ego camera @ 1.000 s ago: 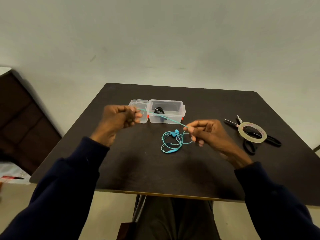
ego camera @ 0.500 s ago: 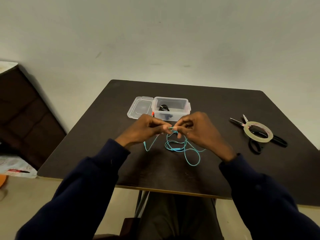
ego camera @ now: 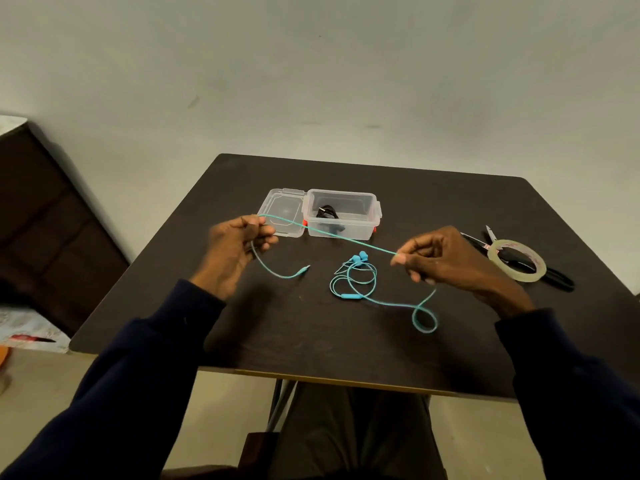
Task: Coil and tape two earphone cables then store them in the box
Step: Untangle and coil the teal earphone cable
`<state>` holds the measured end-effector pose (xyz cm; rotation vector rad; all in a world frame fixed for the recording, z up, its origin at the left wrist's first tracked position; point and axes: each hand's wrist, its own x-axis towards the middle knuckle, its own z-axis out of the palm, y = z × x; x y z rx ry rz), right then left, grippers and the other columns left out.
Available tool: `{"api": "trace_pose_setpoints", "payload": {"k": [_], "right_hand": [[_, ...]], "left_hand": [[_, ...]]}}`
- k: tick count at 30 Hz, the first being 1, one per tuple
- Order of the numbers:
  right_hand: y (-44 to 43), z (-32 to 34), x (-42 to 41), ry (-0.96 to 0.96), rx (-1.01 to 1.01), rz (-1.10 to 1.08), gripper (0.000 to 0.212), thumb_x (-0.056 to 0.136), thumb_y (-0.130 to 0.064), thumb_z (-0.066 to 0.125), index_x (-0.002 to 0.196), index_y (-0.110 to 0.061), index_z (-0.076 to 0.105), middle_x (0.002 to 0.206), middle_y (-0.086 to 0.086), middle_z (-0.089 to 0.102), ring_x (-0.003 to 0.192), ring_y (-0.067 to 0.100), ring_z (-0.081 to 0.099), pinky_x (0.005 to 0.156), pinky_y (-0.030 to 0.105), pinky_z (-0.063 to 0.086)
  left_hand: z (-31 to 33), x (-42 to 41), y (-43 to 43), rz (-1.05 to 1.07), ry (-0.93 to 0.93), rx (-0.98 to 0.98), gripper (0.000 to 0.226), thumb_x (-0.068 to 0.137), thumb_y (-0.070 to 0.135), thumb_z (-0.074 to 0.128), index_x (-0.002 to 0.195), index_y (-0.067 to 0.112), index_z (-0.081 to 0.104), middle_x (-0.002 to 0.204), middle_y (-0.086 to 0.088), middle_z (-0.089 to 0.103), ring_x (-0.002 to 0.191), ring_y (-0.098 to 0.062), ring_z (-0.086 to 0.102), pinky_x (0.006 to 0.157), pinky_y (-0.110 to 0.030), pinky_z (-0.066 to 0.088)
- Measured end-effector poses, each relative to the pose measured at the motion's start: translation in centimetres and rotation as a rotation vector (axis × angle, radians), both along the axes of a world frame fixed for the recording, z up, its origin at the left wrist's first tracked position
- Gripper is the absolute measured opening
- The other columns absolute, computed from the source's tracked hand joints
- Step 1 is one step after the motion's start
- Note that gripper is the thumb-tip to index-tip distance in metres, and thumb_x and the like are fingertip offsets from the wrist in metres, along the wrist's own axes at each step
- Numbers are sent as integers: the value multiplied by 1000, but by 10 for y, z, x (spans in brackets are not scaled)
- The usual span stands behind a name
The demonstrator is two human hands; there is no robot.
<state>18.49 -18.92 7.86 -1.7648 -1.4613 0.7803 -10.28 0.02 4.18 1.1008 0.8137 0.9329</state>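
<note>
Head view, reading from the bottom of the frame upward. Starting on the dark table, low and right of centre: finding the teal earphone cable curling into a small closed loop, then running left to the inline remote and a slack ring, all lying flat on the wood. Passing the earbuds just above that ring, at centre, and the plug resting on the table to their left, ending a short tail drooping from the left hand.

Reaching both hands at mid-height, well apart and seemingly raised off the surface. Gripping the cable near its plug end with the curled fingers and thumb of the left hand. Pinching it farther along between thumb and forefinger of the right hand, with the other fingers folded under. Holding one straight span between the two grips, slanting from upper left down to the right and crossing in front of the box.

Judging the unwound slack to be lying below and left of the right-hand pinch, so nearer that hand, and feeding up from the small closed loop. Probably calling for carrying the next length across toward the left hand to lay a turn.

Ending at the far side: box standing open with a black cable already inside, lid lying against its left wall, tape roll lying on scissors near the right edge.
</note>
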Motion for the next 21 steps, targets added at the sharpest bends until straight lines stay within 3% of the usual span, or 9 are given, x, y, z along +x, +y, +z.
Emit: {"api": "trace_pose_setpoints", "payload": {"k": [3,5,7,9,11,13,15,17,21], "right_hand": [[-5,5,6,-33,67,-16,15,88,-29,70,92,-16,77,66,8,72,52,14,59,50,19,48],[-2,7,2,-59,147,-17,18,89,-27,69,95,-12,77,64,7,71,51,9,60,51,16,47],[5,6,-9,-137,205,-3,19,90,-28,69,95,-12,78,64,1,72,53,5,63,56,13,48],[14,4,-20,-224,230,14,18,89,-32,70,96,-17,79,65,-5,73,56,4,66,57,12,48],[22,2,-28,-229,243,29,15,90,-26,72,98,-15,80,65,-7,72,54,2,64,53,9,43],[29,1,-35,-206,253,39,14,90,-22,74,99,-12,80,68,-6,74,56,1,66,55,8,43],[34,1,-42,-187,267,47,13,89,-19,76,97,-11,80,73,-4,76,63,4,71,60,10,48],[35,1,-46,-157,275,55,9,87,-16,77,92,-9,80,76,-2,77,67,7,74,63,12,52],[33,0,-44,-89,197,49,13,89,-20,75,90,-7,78,72,2,77,53,6,67,52,18,50]], "left_hand": [[-4,-11,0,6,80,-75,22,99,4,46,90,8,66,76,-4,75,74,-19,72,75,-27,56],[-5,-8,-5,-50,213,-67,20,95,6,52,89,7,71,93,-14,76,81,-20,72,77,-28,54],[-9,-1,-9,-25,435,158,18,91,7,61,96,14,76,111,-13,74,95,-18,69,83,-28,53],[-9,8,-18,65,679,547,34,87,3,66,117,18,72,131,-7,66,119,-18,59,101,-30,46],[-4,19,-29,111,671,838,48,85,2,70,130,16,66,139,-1,60,131,-15,50,111,-27,37],[4,32,-39,7,509,936,40,87,10,73,126,21,70,131,6,66,123,-6,56,107,-25,44],[11,46,-52,-196,438,954,32,90,21,74,121,27,71,117,12,71,107,3,61,91,-22,53],[15,59,-61,-321,389,955,33,88,20,75,120,27,70,101,11,74,91,-1,66,76,-21,55],[11,64,-54,-234,340,910,16,83,18,78,97,10,80,83,3,76,76,-8,71,71,-26,59]]}}
